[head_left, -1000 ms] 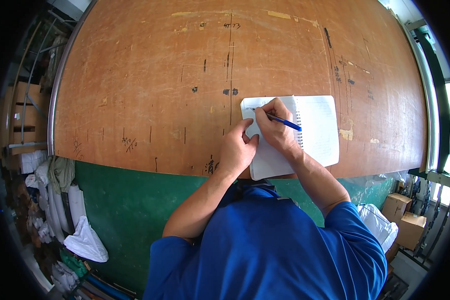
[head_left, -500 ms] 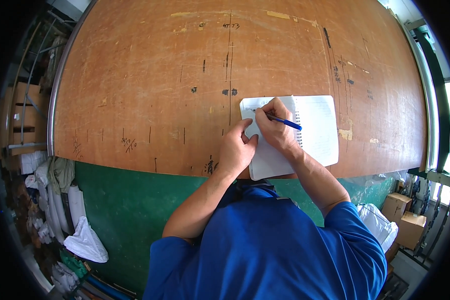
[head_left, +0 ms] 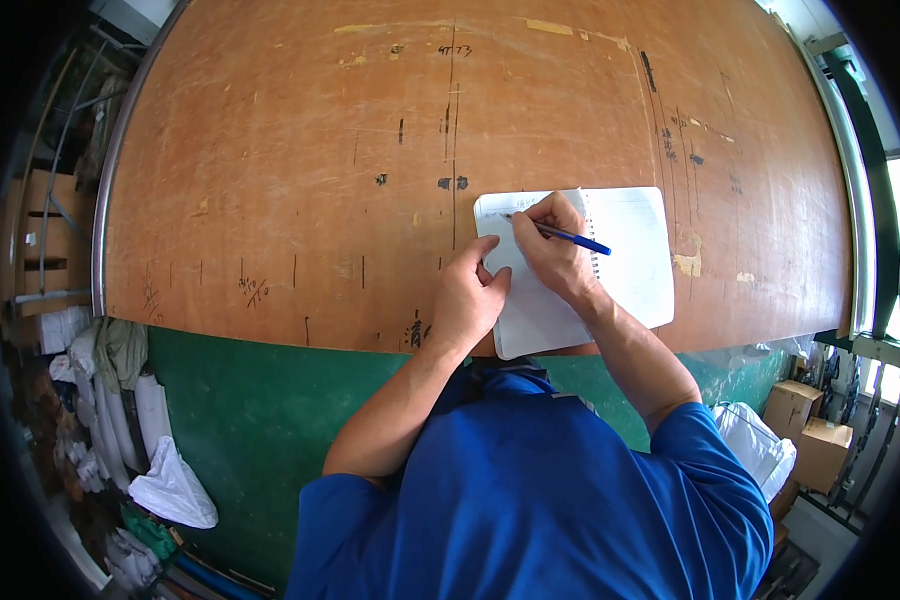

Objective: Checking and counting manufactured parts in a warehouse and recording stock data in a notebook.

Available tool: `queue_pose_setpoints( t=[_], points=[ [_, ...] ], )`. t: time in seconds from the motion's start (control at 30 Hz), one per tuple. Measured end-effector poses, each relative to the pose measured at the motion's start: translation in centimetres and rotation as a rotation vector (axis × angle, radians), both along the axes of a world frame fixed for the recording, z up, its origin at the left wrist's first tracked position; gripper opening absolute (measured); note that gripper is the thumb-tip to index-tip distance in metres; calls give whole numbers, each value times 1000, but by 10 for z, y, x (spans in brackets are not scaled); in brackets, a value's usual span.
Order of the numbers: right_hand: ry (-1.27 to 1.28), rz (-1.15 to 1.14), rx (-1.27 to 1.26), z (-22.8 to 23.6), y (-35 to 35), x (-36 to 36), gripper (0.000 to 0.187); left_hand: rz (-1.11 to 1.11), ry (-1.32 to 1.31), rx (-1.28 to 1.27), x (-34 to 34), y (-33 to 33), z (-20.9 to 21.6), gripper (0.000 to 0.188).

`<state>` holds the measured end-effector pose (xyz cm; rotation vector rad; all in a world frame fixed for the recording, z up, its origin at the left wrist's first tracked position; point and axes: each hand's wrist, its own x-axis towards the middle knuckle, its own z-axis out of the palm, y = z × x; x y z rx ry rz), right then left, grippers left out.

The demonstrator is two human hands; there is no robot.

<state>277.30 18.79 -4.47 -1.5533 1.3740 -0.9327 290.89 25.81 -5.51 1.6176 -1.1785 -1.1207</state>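
Note:
A spiral-bound notebook [head_left: 632, 262] lies spread on the wooden table near its front edge, white pages up. Its left page carries a few faint lines of handwriting near the top. My right hand [head_left: 554, 248] rests on that page, fingers closed round a blue-capped pen [head_left: 582, 241] whose tip meets the paper by the upper lines. At the page's left edge sits my left hand [head_left: 467, 300], thumb and forefinger curved and apart, with nothing visible in it. Its other fingers are mostly hidden underneath.
The brown table [head_left: 270, 130] bears dark pen marks and worn patches. Below its front edge is a green floor [head_left: 240, 420]. White bags and rolls [head_left: 175, 485] lie at the left; cardboard boxes [head_left: 825, 455] and a white plastic bag [head_left: 755, 450] stand at the right.
The pen and my right hand have shifted slightly right across the left page. My left hand keeps its place at the notebook's edge. The whole view has moved a little.

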Motion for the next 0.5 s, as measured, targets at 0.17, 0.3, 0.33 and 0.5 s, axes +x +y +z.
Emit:
queue_pose_setpoints(
  t=[0.17, 0.3, 0.33, 0.5],
  points=[
    [1, 6, -14, -8, 0, -1, 16, -9, -26, -20, 1, 0, -2, 41],
    [43, 1, -13, -5, 0, 0, 16, -12, -37, -19, 1, 0, 1, 41],
    [32, 0, -8, -5, 0, 0, 16, -15, -38, -20, 1, -1, 1, 41],
    [23, -9, -6, -4, 0, 1, 16, -14, -18, 0, 1, 0, -2, 41]
  ],
)
